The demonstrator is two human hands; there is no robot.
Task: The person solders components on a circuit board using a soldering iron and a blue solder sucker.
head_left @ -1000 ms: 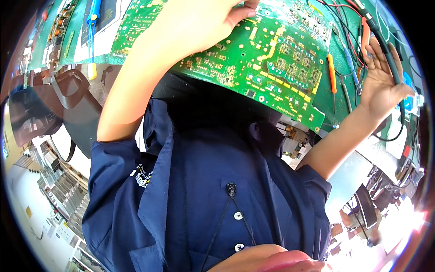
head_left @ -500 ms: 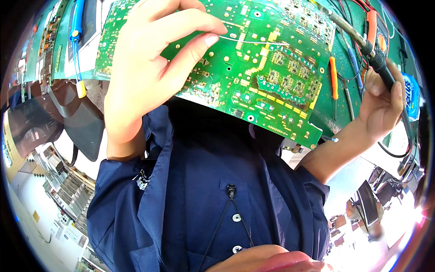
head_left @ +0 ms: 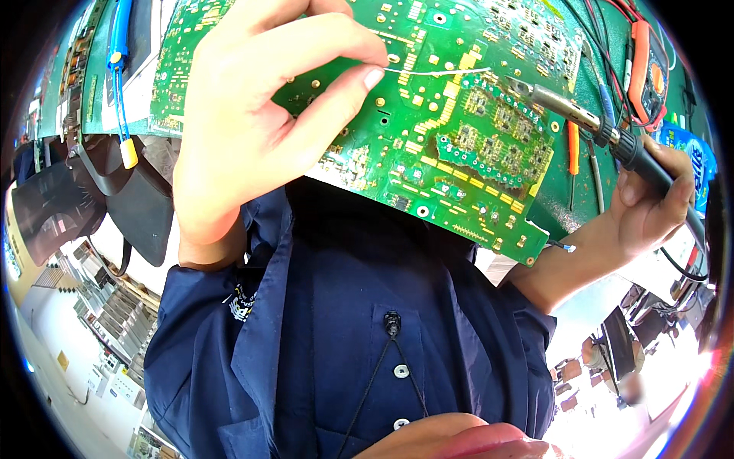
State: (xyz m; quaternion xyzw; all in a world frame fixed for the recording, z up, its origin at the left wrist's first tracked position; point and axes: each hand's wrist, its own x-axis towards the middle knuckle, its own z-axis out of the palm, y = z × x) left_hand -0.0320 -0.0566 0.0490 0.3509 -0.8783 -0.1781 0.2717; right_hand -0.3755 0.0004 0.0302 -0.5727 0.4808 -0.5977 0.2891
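Two bare hands: both are over or beside the green circuit board (head_left: 405,126), one on each side of the work.
Left hand (head_left: 267,99): thumb and index finger are pinched narrow, and between them they hold one end of a thin solder wire (head_left: 440,73).
Solder wire: it extends to the right above the board, and its free end is close to a group of small components; I cannot tell if it touches them.
Right hand (head_left: 654,195): fingers are closed around the black handle of a soldering iron (head_left: 566,105), whose metal barrel points to the left.
Iron tip: it is over the right part of the board, near the wire's free end but apart from it; contact with the board cannot be told.
Circuit board: it lies flat on the green bench mat (head_left: 554,214), in front of the dark blue shirt (head_left: 344,306).
Blue plastic packet (head_left: 692,149): it is just beyond the right hand; what is inside does not show.
Right side of bench: an orange-handled screwdriver (head_left: 573,145) lies beside the board, and an orange-edged multimeter (head_left: 648,80) is farther away.
Left side of bench: a blue tool with yellow end (head_left: 119,57) is near the board's left edge.
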